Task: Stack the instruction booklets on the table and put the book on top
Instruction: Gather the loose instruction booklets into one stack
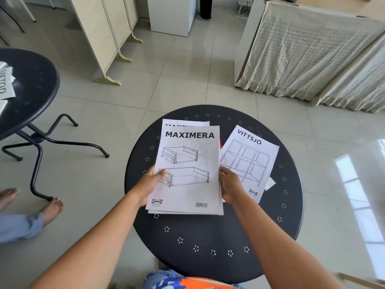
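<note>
A white MAXIMERA booklet [188, 163] lies on top of a small pile on the round black table [208, 236]. Another MAXIMERA booklet [183, 122] peeks out behind its far edge. My left hand [149, 183] grips the pile's left edge, thumb on the cover. My right hand [231, 187] holds its right edge. To the right lies a VITTSJÖ booklet [250, 161], tilted, partly under my right hand. A red sliver [220, 145] shows between the two booklets; I cannot tell what it belongs to.
A second round black table [31, 86] stands at the left with more papers [5, 82] on it. Another person's bare feet [50, 209] are on the tiled floor at the left. A folding screen and cloth-covered furniture stand farther back.
</note>
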A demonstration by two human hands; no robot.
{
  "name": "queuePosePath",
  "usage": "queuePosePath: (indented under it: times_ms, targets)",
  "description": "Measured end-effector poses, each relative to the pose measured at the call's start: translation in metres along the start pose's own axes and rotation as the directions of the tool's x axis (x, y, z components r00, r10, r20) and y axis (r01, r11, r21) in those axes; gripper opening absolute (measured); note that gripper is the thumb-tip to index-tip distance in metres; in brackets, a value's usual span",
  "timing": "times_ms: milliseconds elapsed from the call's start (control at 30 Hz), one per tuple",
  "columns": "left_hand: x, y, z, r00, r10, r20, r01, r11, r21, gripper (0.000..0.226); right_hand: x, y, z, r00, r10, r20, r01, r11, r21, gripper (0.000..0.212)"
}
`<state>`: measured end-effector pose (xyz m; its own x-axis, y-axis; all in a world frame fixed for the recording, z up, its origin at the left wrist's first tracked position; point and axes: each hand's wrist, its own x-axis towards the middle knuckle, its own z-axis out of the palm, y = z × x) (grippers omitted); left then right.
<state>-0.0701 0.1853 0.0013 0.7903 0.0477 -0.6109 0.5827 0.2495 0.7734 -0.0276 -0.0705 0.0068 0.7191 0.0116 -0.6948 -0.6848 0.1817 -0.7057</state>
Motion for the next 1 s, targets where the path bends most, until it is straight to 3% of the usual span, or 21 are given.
queuePosePath:
  times_ms: [100,167,267,367,467,533,633,700,767,867,1000]
  targets:
    - [-0.001,0.000,-0.012,0.998,-0.054,0.042,0.059,0.990,-0.130,0.034,0.006,-0.009,0.005,0.979,0.002,0.204,-0.009,0.999,0.034,0.037]
    - [-0.003,0.001,-0.021,0.997,-0.048,0.057,0.057,0.985,-0.163,0.040,0.010,-0.016,0.010,0.961,0.033,0.274,-0.020,0.999,-0.049,0.038]
    - [-0.003,0.002,-0.031,0.999,-0.024,-0.028,0.018,0.983,-0.182,0.046,0.026,-0.028,0.023,0.989,0.029,0.145,0.015,0.955,-0.296,0.031]
    - [-0.002,0.001,-0.043,0.993,-0.004,-0.120,-0.019,0.981,-0.191,0.047,0.050,-0.038,0.036,0.989,-0.132,-0.065,0.086,0.877,-0.473,0.028]
    - [-0.002,0.000,-0.055,0.986,0.026,-0.163,-0.055,0.983,-0.174,0.048,0.072,-0.045,0.046,0.943,-0.290,-0.160,0.079,0.666,-0.742,0.046]
    - [-0.003,-0.001,-0.060,0.984,0.028,-0.176,-0.059,0.984,-0.170,0.044,0.081,-0.049,0.052,0.933,-0.299,-0.199,-0.001,0.553,-0.833,0.061]
    - [-0.003,-0.003,-0.064,0.983,0.025,-0.181,-0.057,0.984,-0.170,0.037,0.089,-0.051,0.061,0.933,-0.250,-0.259,-0.120,0.463,-0.878,0.088]
    - [-0.003,-0.004,-0.065,0.981,0.023,-0.192,-0.055,0.985,-0.161,0.039,0.089,-0.050,0.066,0.933,-0.232,-0.275,-0.147,0.453,-0.879,0.094]
    - [-0.002,-0.003,-0.065,0.978,0.029,-0.205,-0.059,0.988,-0.145,0.038,0.089,-0.046,0.069,0.935,-0.234,-0.266,-0.151,0.416,-0.897,0.092]
    - [0.000,-0.002,-0.065,0.978,0.032,-0.206,-0.064,0.986,-0.151,0.039,0.087,-0.043,0.072,0.945,-0.219,-0.243,-0.152,0.363,-0.919,0.070]
    - [0.001,0.001,-0.063,0.978,0.036,-0.203,-0.069,0.985,-0.158,0.045,0.082,-0.040,0.076,0.941,-0.218,-0.258,-0.126,0.482,-0.867,0.048]
